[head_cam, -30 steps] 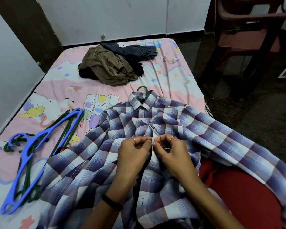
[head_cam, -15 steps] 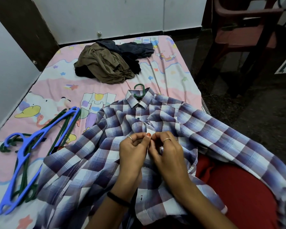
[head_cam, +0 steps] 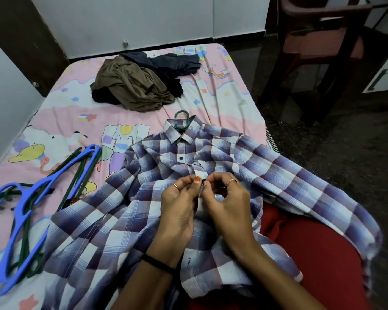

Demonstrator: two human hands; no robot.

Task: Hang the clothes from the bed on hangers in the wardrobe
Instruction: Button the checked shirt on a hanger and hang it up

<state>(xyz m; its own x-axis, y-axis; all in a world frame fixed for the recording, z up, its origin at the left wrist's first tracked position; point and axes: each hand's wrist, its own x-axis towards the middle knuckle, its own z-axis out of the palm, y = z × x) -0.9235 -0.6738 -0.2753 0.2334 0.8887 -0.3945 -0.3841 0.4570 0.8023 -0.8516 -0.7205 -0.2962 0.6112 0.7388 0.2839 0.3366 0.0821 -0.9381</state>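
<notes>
A blue and white plaid shirt [head_cam: 289, 173] lies spread across the near end of the bed and over my lap. A green hanger hook [head_cam: 182, 119] sticks out of its collar. My left hand [head_cam: 177, 211] pinches the left edge of the shirt front. My right hand [head_cam: 227, 204] pinches the right edge beside a small dark button. Both hands meet at the middle of the shirt's chest. One button above them is fastened. A heap of olive and dark clothes [head_cam: 139, 86] sits at the far end of the bed.
A blue hanger [head_cam: 38, 202] lies over several green hangers [head_cam: 76, 168] on the bed's left side. The pink cartoon bedsheet [head_cam: 61, 121] covers the bed. A dark red chair [head_cam: 323, 39] stands on the floor at the far right. White walls border the bed.
The fingers of both hands have shifted on the shirt front, and a dark button now shows between them. The fastened button above my hands is now uncovered.
</notes>
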